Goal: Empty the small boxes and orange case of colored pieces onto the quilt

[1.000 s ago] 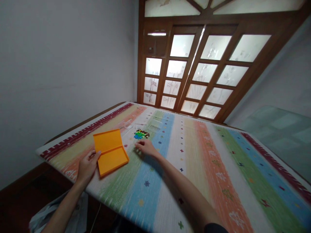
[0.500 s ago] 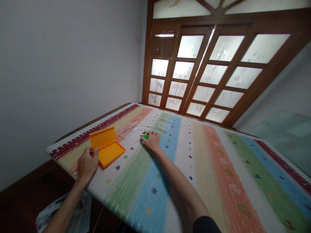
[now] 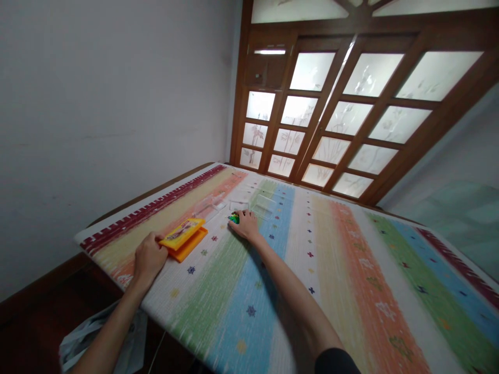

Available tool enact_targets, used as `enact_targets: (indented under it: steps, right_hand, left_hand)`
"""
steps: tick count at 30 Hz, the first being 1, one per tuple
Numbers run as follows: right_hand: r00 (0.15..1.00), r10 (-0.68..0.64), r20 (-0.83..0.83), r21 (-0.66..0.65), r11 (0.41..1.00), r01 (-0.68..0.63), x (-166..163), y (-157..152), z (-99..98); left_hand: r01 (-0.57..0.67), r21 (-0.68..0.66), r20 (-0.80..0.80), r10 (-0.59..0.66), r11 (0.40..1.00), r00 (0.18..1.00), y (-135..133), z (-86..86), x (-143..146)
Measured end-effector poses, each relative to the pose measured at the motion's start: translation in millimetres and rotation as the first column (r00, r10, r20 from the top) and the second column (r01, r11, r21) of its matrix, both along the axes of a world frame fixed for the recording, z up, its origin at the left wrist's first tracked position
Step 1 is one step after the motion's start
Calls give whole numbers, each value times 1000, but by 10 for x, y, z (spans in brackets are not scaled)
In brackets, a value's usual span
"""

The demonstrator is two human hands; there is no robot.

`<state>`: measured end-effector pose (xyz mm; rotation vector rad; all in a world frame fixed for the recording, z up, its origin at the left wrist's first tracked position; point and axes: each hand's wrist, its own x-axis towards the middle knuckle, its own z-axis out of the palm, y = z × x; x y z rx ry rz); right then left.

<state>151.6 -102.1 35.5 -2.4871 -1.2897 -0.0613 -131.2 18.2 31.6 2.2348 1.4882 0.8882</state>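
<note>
My left hand (image 3: 150, 256) grips the left edge of a yellow-orange hinged plastic box (image 3: 186, 248) near the table's left side. The box lid (image 3: 181, 232), with a printed picture on its outside, is tilted down over the base, a gap left at the front. Farther right, my right hand (image 3: 247, 225) lies on the table with its fingers curled round a cluster of small coloured pieces (image 3: 234, 217), green, blue, yellow and black. The fingers hide part of the cluster, and its exact kind is too small to make out.
Clear plastic trays (image 3: 208, 206) lie just beyond my hands, another clear tray (image 3: 262, 207) behind the right one. A striped, patterned cloth (image 3: 331, 270) covers the table. Below its left edge is a white plastic bag (image 3: 103, 337). Wooden glazed doors (image 3: 312, 137) stand behind.
My left hand has swung the box lid from upright down towards the base, moving slightly right and up in view. My right hand stays at the coloured pieces.
</note>
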Motion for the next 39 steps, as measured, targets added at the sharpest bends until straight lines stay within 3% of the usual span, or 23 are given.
enact_targets:
  steps: [4, 9, 18, 23, 29, 35, 39]
  right_hand:
    - [999, 22, 33, 2, 1000, -22, -4, 44, 10]
    - [964, 236, 122, -21, 972, -235, -71, 186, -6]
    - [922, 356, 150, -67, 934, -350, -142, 309, -55]
    - [911, 374, 176, -68, 928, -367, -76, 245, -46]
    - [897, 400, 186, -37, 916, -400, 60, 72, -47]
    - [946, 272, 177, 161, 940, -301, 295, -174, -117]
    - [983, 131, 132, 170, 974, -153, 392, -297, -201]
  left_hand:
    - [71, -26, 28, -70, 997, 997, -83, 40, 40]
    - [108, -62, 36, -106, 992, 994, -132, 82, 0]
    - [16, -97, 82, -8, 995, 997, -41, 91, -60]
    - [-42, -134, 144, 61, 990, 988, -11, 12, -72]
    - [-128, -102, 104, 139, 986, 985, 36, -56, -131]
    - [-99, -12, 40, 99, 995, 994, -99, -81, -235]
    - [48, 21, 9, -48, 999, 999, -324, -117, -210]
